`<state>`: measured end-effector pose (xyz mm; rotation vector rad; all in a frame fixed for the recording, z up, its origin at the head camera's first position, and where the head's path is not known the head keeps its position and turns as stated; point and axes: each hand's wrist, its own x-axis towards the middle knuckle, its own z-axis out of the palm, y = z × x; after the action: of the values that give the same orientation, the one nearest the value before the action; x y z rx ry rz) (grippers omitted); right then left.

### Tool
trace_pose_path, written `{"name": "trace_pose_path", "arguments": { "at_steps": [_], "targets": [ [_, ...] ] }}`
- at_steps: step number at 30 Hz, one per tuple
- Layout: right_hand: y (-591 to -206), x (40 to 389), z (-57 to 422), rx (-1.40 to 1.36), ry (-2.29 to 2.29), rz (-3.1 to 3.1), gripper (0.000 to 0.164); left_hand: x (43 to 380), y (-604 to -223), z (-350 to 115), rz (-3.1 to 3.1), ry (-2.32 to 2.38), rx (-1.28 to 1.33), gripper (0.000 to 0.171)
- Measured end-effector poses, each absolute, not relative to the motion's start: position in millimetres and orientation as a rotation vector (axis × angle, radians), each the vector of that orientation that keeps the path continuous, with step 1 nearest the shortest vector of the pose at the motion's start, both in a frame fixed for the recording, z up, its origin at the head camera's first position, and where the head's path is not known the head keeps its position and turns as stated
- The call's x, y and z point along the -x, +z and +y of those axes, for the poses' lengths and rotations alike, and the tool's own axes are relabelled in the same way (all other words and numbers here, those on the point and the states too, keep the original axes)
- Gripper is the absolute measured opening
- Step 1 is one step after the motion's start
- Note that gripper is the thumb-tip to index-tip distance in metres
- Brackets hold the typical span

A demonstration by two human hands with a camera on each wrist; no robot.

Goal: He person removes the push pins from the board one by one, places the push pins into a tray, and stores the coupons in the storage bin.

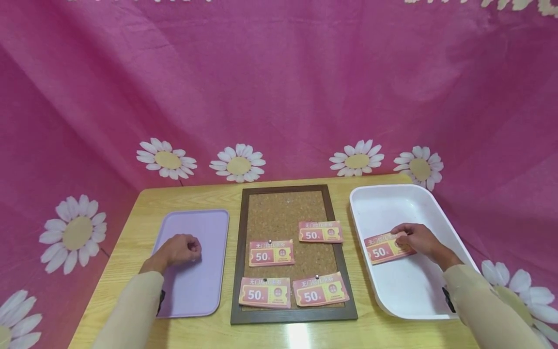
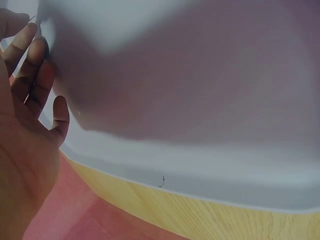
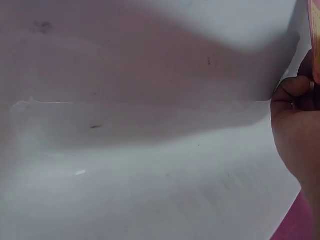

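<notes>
My left hand (image 1: 180,249) is above the purple tray (image 1: 202,291). Its thumb and index finger pinch a pin (image 2: 32,18), of which only a thin sharp tip shows in the left wrist view. Over the white tub (image 1: 418,305), my right hand (image 1: 420,242) holds a red and yellow 50 coupon (image 1: 381,248) by its right end. Between the hands lies a framed corkboard (image 1: 279,208). Three coupons on it, at middle left (image 1: 271,253), lower left (image 1: 264,293) and lower right (image 1: 320,290), each show a round-headed pin at the top. Another coupon (image 1: 320,231) lies over the right frame edge; no pin is visible there.
The wooden table (image 1: 196,198) carries the tray at left, the corkboard in the middle and the tub at right. A pink curtain (image 1: 279,97) with white daisies hangs behind and at both sides. The tub's raised walls surround the space under my right hand.
</notes>
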<state>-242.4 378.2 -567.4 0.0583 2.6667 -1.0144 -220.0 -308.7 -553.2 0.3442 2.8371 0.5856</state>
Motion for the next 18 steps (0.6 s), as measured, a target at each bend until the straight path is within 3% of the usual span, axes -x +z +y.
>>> {"name": "trace_pose_path", "arguments": {
  "at_steps": [11, 18],
  "targets": [
    [-572.6, 241.1, 385.7, -0.148, -0.939, 2.702, 0.04, 216.8, -556.2, -309.8, 2.858, 0.63, -0.303, 0.005],
    [-577.1, 239.2, 386.4, -0.092, -0.86, 2.793, 0.034, 213.4, -557.2, -306.8, 2.859, 0.666, -0.287, 0.005]
  ]
}}
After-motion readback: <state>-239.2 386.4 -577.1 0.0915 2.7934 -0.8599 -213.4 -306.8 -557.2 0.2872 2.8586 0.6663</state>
